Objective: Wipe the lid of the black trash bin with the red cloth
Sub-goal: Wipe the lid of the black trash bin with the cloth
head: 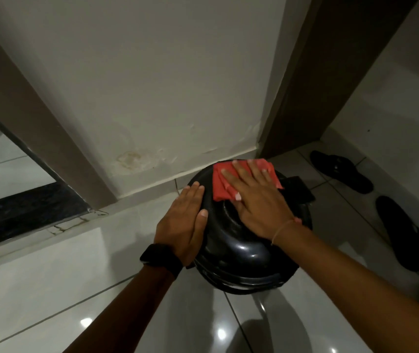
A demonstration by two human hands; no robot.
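Observation:
The round black trash bin stands on the tiled floor against a white wall, its glossy domed lid [239,247] facing me. A folded red cloth [222,187] lies on the far part of the lid. My right hand [256,197] lies flat on the cloth, fingers spread, pressing it onto the lid. My left hand [186,221] rests flat against the left side of the lid, fingers together, thumb on the lid's top. A black watch sits on my left wrist.
Two black sandals [340,170] [401,233] lie on the floor to the right of the bin. A brown door frame [312,80] rises behind the bin on the right. Another doorway with a dark threshold [25,212] opens at the left.

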